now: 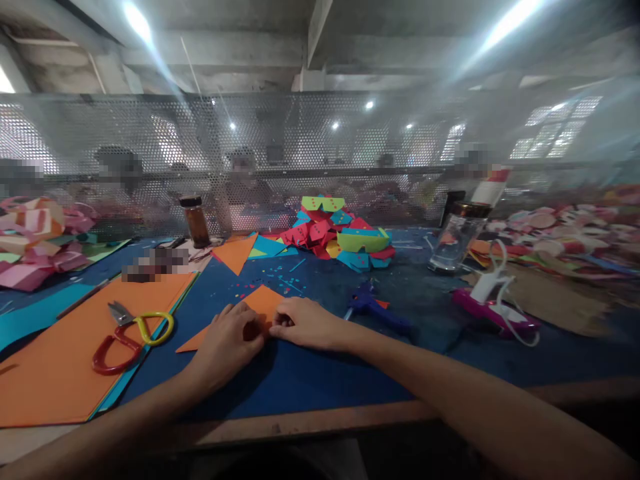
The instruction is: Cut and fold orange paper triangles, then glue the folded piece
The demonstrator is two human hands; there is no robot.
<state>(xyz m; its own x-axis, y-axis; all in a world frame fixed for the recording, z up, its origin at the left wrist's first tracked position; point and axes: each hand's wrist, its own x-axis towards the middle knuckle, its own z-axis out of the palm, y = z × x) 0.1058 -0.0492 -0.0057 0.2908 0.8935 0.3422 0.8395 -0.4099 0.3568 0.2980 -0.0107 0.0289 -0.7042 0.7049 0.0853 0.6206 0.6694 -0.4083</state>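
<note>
A folded piece of orange paper (pixel 263 300) lies on the blue tabletop in front of me, one corner pointing away and another out to the left. My left hand (pixel 227 340) rests over its near left part, thumb and fingers curled together at the paper's near edge. From the right, my right hand (pixel 305 323) meets it with fingers bent in and the fingertips pinching the same edge. The fingertips of both hands are close together, and they hide part of the paper. Scissors (pixel 133 333) with one red and one yellow handle lie to the left on a stack of orange sheets (pixel 50 380).
A blue glue gun (pixel 377 310) lies right of my hands, and a purple one (pixel 495 313) farther right. A glass jar (pixel 457 240) and a brown bottle (pixel 195 220) stand behind. Colourful paper masks (pixel 325 230) are piled at the back, before a perforated metal screen (pixel 280 153).
</note>
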